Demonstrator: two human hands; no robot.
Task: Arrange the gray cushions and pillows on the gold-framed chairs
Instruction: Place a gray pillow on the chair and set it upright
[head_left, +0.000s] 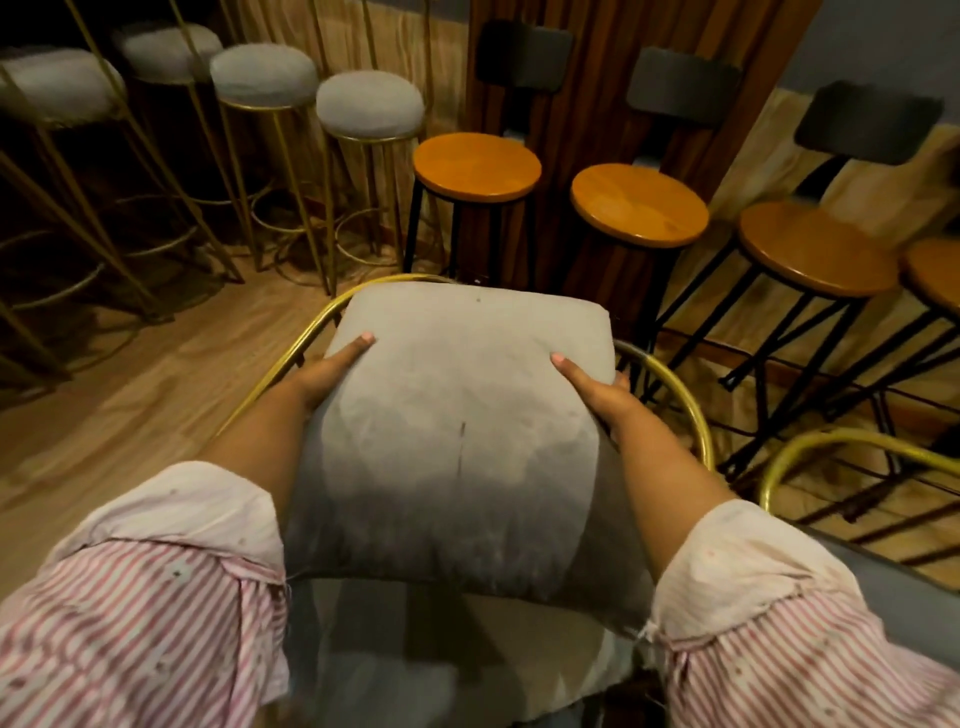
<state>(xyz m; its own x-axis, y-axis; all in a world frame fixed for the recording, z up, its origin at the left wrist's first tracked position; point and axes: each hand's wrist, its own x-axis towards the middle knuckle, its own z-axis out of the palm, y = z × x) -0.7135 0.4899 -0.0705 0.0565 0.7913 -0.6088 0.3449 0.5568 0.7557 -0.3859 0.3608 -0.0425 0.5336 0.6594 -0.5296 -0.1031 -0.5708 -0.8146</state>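
Though fingers hidden beneath, both hands' grip (332, 371) (592, 387) closed round gray pillow (457, 447).

Light wood-plank floor (130, 395) carries everything: gold-framed stools with round gray padded seats (370, 104) far left, black-legged stools with round orange wooden seats (477, 166) right, curved gold-framed chair (680, 395) nearest.

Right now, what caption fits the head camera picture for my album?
Both hands, left and right, hold a gray pillow over a gold-framed chair.
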